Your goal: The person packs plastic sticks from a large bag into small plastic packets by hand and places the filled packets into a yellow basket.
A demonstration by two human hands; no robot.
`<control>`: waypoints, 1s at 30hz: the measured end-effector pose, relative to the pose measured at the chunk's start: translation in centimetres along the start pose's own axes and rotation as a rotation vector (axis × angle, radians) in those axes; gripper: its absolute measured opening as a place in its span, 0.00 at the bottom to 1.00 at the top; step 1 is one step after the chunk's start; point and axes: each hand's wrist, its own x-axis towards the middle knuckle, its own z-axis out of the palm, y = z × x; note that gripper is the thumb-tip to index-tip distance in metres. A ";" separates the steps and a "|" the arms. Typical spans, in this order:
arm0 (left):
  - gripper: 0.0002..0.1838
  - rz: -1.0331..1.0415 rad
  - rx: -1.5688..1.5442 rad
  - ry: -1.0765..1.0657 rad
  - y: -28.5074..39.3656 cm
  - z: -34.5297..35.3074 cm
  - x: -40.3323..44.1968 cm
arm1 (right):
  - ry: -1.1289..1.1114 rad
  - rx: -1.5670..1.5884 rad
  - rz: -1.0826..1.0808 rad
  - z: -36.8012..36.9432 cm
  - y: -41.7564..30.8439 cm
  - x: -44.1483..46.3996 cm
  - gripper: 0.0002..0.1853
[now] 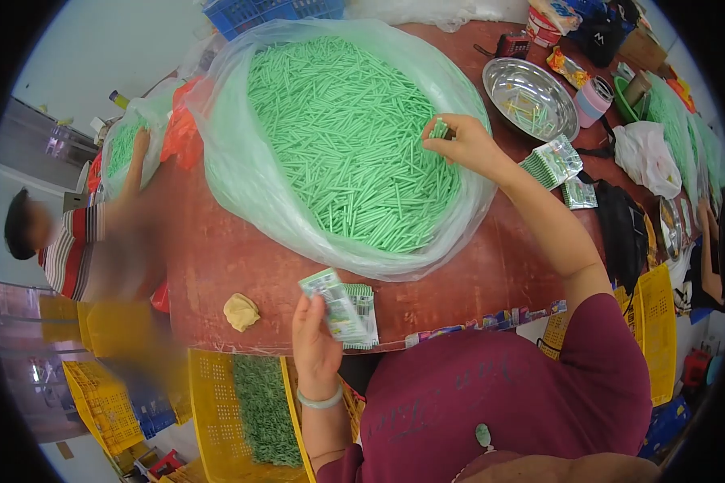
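A large clear plastic bag (225, 173) lies open on the red table, full of short green sticks (346, 137). Over the bag's right edge, my right hand (469, 145) pinches a small bundle of green sticks (439, 129) between thumb and fingers. My left hand (316, 342) is near the table's front edge and holds a green and white printed packet (334, 306) upright and slightly tilted. Just behind that packet, a stack of similar packets (361, 314) lies at the table edge.
A metal bowl (532, 98) with a few sticks and filled packets (552, 161) are at right. A yellowish cloth (241, 312) lies front left. Yellow crates (209, 419) stand below the table (217, 266). A co-worker (72, 245) is at far left, another at far right.
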 end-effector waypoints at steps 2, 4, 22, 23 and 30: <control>0.13 0.003 0.076 -0.112 -0.7 1.2 0.5 | 0.011 -0.001 -0.092 0.8 1.7 0.5 0.11; 0.11 0.023 0.123 -0.113 -1.1 3.1 1.2 | 0.029 -0.003 -0.182 1.0 2.2 0.6 0.11; 0.09 0.407 0.715 -0.271 -3.6 6.7 6.9 | 0.012 0.157 -0.051 -0.2 -0.4 -1.4 0.08; 0.09 0.404 0.722 -0.283 -3.6 6.5 6.9 | -0.026 0.334 -0.084 -0.7 -1.4 -1.9 0.07; 0.11 0.399 0.700 -0.334 -3.1 8.1 7.0 | -0.179 0.547 -0.153 0.2 -6.3 -4.4 0.07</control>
